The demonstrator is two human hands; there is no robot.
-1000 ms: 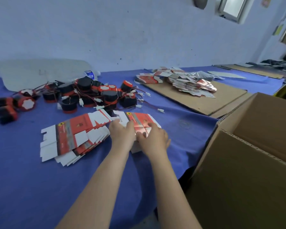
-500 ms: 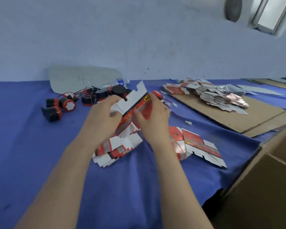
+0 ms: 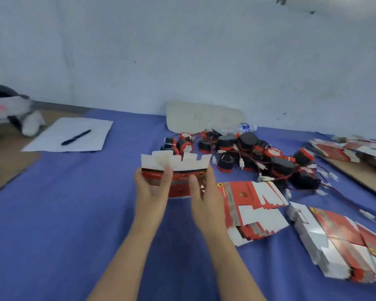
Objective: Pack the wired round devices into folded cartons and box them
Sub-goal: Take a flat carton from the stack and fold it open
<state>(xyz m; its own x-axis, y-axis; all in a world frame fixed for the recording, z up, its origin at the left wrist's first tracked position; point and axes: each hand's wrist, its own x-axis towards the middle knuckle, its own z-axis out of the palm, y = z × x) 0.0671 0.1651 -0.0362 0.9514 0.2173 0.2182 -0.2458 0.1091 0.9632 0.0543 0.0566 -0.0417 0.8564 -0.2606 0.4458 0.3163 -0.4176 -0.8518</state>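
My left hand (image 3: 151, 190) and right hand (image 3: 204, 192) pinching a flat carton (image 3: 179, 165) upright, over the middle of the tabletop (image 3: 74, 213), wired round devices (image 3: 248, 153) heaped behind

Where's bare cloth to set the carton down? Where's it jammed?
Widest free patch: blue cloth left of the left hand, bordered by the paper sheet and brown cardboard. A smaller strip runs between the paper sheet and the device pile. Right of the right hand is crowded: flat carton stacks, then the device pile behind.
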